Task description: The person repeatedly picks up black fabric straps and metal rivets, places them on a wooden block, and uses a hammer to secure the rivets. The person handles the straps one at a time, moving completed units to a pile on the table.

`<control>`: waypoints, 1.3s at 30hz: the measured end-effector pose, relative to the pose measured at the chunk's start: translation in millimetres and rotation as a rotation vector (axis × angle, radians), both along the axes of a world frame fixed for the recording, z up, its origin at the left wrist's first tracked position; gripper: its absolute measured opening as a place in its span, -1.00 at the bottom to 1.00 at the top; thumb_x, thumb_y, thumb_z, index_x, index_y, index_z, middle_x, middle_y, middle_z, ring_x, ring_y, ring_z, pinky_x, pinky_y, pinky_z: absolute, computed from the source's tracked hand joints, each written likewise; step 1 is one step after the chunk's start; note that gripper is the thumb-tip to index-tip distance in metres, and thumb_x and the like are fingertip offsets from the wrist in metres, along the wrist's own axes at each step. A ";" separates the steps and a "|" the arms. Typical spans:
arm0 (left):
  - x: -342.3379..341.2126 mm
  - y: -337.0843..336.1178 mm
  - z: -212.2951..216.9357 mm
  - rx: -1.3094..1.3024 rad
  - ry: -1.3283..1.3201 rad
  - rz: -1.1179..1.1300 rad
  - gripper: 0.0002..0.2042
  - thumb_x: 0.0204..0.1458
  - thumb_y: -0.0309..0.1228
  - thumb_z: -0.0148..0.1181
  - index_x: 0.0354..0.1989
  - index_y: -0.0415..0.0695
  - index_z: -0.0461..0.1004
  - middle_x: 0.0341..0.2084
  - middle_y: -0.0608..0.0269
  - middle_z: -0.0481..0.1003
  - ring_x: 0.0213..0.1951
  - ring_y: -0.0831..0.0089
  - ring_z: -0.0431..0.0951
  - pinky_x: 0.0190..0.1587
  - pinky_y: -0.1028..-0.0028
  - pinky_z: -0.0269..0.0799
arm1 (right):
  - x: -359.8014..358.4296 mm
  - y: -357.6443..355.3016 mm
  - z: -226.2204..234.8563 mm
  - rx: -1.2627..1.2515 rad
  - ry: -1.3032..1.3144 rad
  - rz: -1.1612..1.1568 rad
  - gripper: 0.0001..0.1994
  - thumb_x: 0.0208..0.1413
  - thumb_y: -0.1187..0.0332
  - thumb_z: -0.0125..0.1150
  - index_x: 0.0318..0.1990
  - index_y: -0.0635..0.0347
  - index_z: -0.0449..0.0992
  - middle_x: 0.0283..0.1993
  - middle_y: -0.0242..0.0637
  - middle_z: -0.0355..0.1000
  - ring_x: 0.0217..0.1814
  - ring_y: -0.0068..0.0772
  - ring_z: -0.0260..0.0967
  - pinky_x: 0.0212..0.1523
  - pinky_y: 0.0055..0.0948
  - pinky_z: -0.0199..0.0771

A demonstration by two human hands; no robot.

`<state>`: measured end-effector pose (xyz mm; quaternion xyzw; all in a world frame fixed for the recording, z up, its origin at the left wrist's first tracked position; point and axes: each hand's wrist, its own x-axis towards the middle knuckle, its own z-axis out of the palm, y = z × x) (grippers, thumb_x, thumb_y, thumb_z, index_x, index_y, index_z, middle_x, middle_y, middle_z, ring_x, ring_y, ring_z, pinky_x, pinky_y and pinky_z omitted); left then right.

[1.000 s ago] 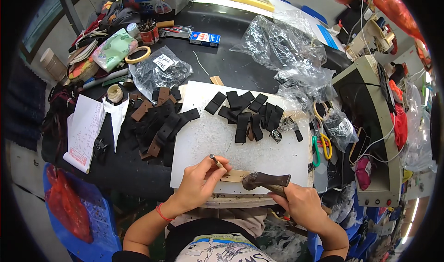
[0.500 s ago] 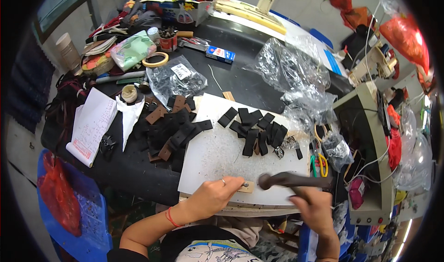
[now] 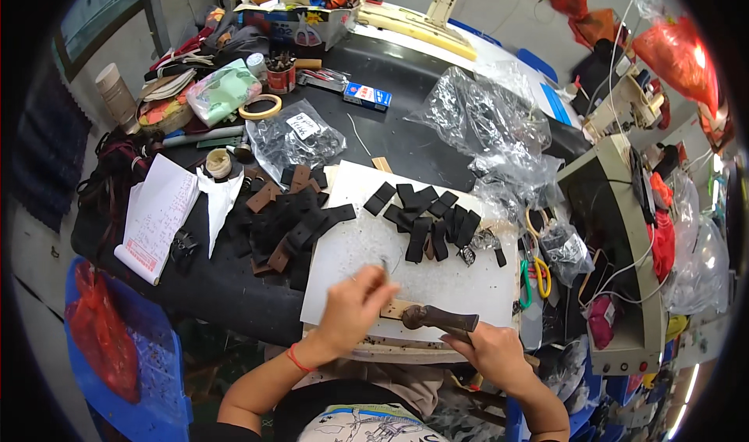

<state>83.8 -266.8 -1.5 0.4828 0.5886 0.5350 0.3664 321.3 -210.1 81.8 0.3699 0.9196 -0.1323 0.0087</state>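
My right hand [image 3: 499, 355] grips a hammer [image 3: 449, 320] by its handle. The dark hammer head lies over a small wooden block [image 3: 394, 309] at the near edge of the white board [image 3: 335, 274]; whether it touches the block, I cannot tell. My left hand [image 3: 351, 305] is just left of the block, raised a little, fingers pinched around a short metal rod [image 3: 384, 262], blurred and mostly hidden. Farther back on the board lie several black strap pieces [image 3: 421, 227]. A heap of black and brown strap pieces [image 3: 285, 223] overlaps the board's left edge.
At the left are a notepad [image 3: 160, 208] and a masking tape roll [image 3: 260, 106]. Clear plastic bags [image 3: 491, 114] lie behind the board. Scissors with yellow handles [image 3: 542, 278] are at its right. A blue chair [image 3: 160, 348] holds a red bag.
My left hand has moved up and left, lifting the rod off the block. My right hand has brought the hammer down and left, its head now over the block.
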 end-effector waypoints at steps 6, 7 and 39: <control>-7.1 -1.3 14.7 0.121 0.498 -0.175 -0.77 0.07 -0.55 0.19 -0.09 -0.28 0.43 -0.24 -0.03 0.45 -0.26 0.14 0.52 -0.19 0.30 0.44 | 10.9 -7.4 -18.2 -0.010 0.074 -0.046 -0.67 0.03 0.15 0.36 -0.40 0.16 0.35 -0.50 -0.20 0.44 -0.54 -0.11 0.44 -0.57 -0.19 0.39; -5.5 -3.6 13.3 0.093 0.598 -0.255 -0.76 0.06 -0.54 0.19 -0.08 -0.27 0.43 -0.25 -0.03 0.43 -0.25 0.11 0.50 -0.17 0.28 0.43 | 14.8 -7.0 -22.1 0.020 0.140 -0.089 -0.72 0.02 0.19 0.38 -0.38 0.17 0.43 -0.51 -0.20 0.46 -0.55 -0.10 0.44 -0.54 -0.20 0.41; -55.2 106.4 9.2 0.099 1.068 0.172 -0.81 -0.07 -0.42 0.32 -0.27 -0.17 0.54 -0.41 0.14 0.53 -0.28 0.15 0.49 -0.22 0.24 0.41 | -27.8 158.7 -59.2 0.273 0.342 -0.202 -0.61 0.03 0.64 0.16 0.06 0.19 0.48 -0.10 -0.08 0.44 -0.05 -0.03 0.36 0.02 -0.21 0.36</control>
